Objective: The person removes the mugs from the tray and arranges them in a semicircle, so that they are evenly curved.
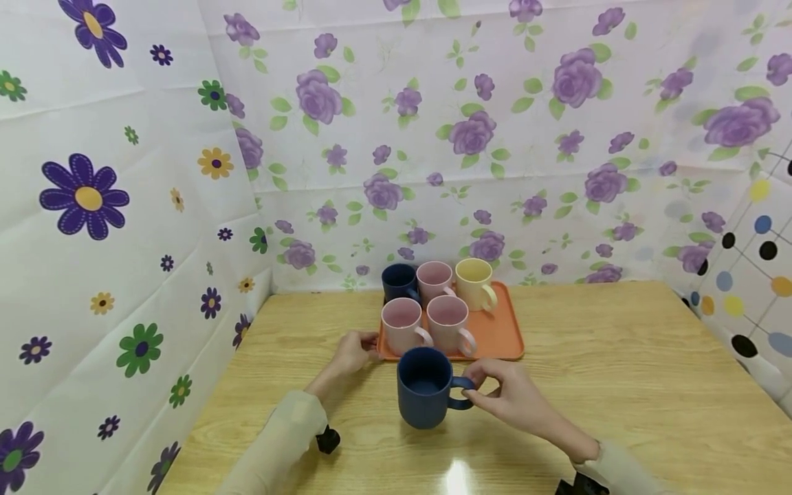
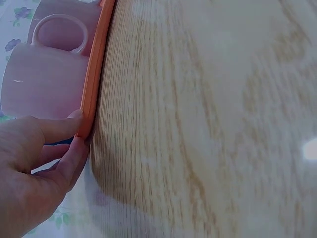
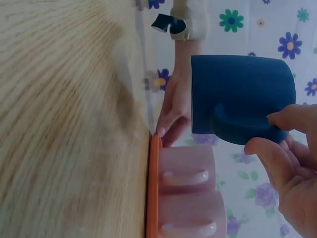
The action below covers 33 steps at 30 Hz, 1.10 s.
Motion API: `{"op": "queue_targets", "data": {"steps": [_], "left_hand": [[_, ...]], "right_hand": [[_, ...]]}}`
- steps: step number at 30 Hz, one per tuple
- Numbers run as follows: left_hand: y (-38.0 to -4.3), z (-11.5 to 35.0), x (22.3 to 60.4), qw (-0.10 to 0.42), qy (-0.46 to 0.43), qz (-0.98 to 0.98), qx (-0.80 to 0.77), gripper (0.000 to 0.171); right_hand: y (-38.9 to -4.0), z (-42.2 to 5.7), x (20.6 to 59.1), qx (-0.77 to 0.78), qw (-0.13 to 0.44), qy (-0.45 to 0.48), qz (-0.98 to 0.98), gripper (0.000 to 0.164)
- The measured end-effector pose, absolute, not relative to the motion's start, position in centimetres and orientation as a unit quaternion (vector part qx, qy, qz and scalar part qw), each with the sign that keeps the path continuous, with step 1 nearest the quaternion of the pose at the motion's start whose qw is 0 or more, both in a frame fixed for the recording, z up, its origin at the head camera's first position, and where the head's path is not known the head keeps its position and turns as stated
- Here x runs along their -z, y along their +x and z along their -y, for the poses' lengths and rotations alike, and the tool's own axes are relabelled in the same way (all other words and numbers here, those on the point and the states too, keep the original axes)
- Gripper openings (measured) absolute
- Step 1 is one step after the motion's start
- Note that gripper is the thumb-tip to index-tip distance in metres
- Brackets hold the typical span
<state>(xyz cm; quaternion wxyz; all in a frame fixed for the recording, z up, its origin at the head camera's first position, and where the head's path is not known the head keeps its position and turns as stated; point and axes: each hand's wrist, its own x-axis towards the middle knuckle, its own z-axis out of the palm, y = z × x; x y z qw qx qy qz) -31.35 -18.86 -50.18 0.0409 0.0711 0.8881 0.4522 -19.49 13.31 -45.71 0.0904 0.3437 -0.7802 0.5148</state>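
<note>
My right hand (image 1: 509, 392) pinches the handle of a dark blue mug (image 1: 423, 388) between thumb and fingers. This mug is held upright above the table, in front of an orange tray (image 1: 504, 330). At the tray's near left corner, my left hand (image 1: 351, 352) grips the rim, thumb on top and fingers below in the left wrist view. On the tray stand two pink mugs in front, one left (image 1: 402, 337) and one right (image 1: 447, 331). Behind them are another dark blue mug (image 1: 399, 280), a third pink mug (image 1: 434, 275) and a yellow mug (image 1: 475, 285).
The wooden table (image 1: 588, 357) reaches to a rear cloth (image 1: 427, 227) with purple roses. A flowered cloth (image 1: 136, 275) hangs on the left, a dotted one (image 1: 755, 275) on the right. Bare orange tray surface shows at its right side.
</note>
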Motion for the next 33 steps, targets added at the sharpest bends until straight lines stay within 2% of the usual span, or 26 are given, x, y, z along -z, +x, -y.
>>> {"op": "queue_targets", "data": {"steps": [16, 33], "left_hand": [[-31.4, 19.0, 50.3, 0.026, 0.077, -0.884, -0.460, 0.047], [-31.3, 18.8, 50.2, 0.030, 0.092, -0.895, -0.434, 0.046]], "right_hand": [[-18.1, -9.7, 46.8, -0.523, -0.025, 0.409, 0.748, 0.012], [-15.7, -5.9, 48.1, -0.519, -0.092, 0.475, 0.704, 0.010]]}}
